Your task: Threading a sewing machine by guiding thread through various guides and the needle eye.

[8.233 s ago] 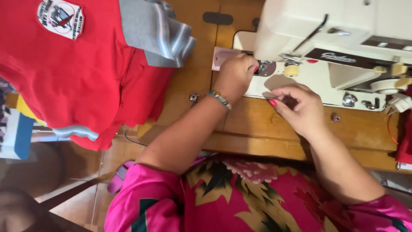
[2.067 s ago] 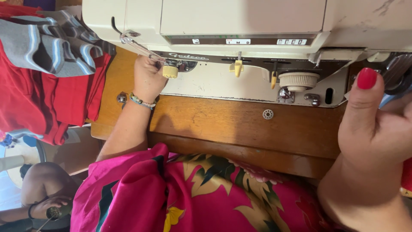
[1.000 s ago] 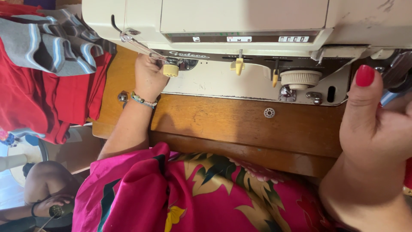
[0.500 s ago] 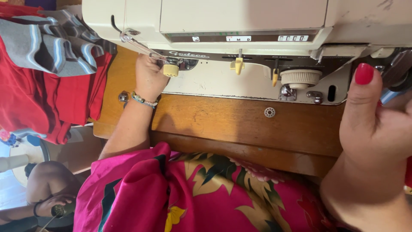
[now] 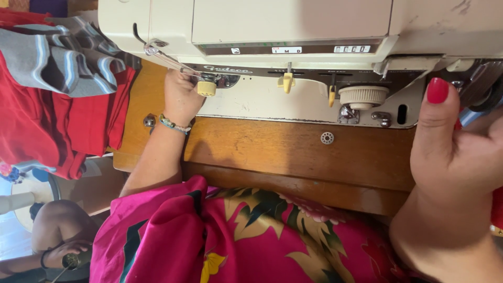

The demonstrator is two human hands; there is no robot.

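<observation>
A cream sewing machine [image 5: 293, 26] stands on a wooden table [image 5: 293, 157]. My left hand [image 5: 181, 97], with a beaded bracelet at the wrist, reaches under the machine's left end by a yellow knob [image 5: 206, 88]. Its fingers are hidden beneath the machine arm. My right hand [image 5: 456, 141] is close to the camera at the machine's right end. Its thumb, with a red nail, points up against the machine body. Its fingers curl around the dark handwheel [image 5: 479, 81], which only partly shows.
A red garment [image 5: 47, 120] with grey striped cuffs [image 5: 68, 57] lies on the table's left end. A ribbed dial [image 5: 363, 96] and yellow levers sit on the machine front. At the lower left another person's hand [image 5: 65, 251] holds a small object.
Eight seconds ago both hands were at the machine bed near the needle. Since then my right hand has gone to the right end. Over the last two seconds nothing has visibly moved.
</observation>
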